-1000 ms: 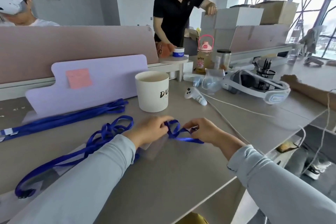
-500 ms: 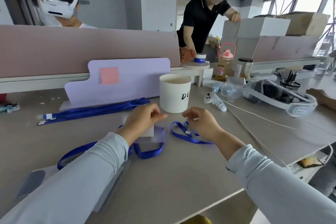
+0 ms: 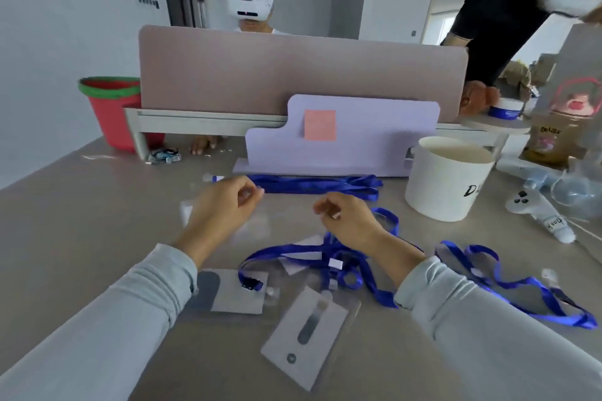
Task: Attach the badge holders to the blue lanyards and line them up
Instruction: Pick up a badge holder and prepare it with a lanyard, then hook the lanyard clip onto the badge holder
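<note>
Two hands had drawn apart: my left hand [image 3: 224,205] and right hand [image 3: 345,221], fingers curled (on what, I couldn't tell), hung before the board [image 3: 358,140]. Lanyards [image 3: 293,249] and holders [image 3: 303,329] lay nearer me, probably unjoined.

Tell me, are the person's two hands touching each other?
Apart. The head view shows bare table between the left hand and the right hand.
</note>
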The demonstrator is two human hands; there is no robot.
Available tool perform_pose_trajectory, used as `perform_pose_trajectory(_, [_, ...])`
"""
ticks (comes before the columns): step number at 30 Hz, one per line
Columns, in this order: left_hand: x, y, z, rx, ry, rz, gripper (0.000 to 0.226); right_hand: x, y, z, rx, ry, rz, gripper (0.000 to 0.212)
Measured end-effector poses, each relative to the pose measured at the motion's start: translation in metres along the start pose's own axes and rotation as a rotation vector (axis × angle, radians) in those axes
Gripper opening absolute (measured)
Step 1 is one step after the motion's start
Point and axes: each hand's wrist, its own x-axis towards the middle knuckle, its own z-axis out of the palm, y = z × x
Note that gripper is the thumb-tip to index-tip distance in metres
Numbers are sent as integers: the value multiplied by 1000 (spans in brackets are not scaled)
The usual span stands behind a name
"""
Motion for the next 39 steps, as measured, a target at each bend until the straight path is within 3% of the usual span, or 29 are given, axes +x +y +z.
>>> perform_pose_trajectory(7, [10,-85,-35,86,173,-190,16,80,-41,63,-33,-133,-102,19])
perform_pose_trajectory(11, [25,-121,-35,172,248,-142,12,125,-56,95,-58,-120,-128,17])
perform_pose_trajectory(15, [37,-146,-31,288,293,-55,32,163,-71,121,-144,-125,-158,23])
perform_pose_trajectory(26, [38,-157,-29,344,256,-18,28,209,-71,174,-360,-48,-103,19])
perform_pose_trajectory(39, [37,-157,-29,363,256,-20,28,208,-71,142,-202,7,-200,8])
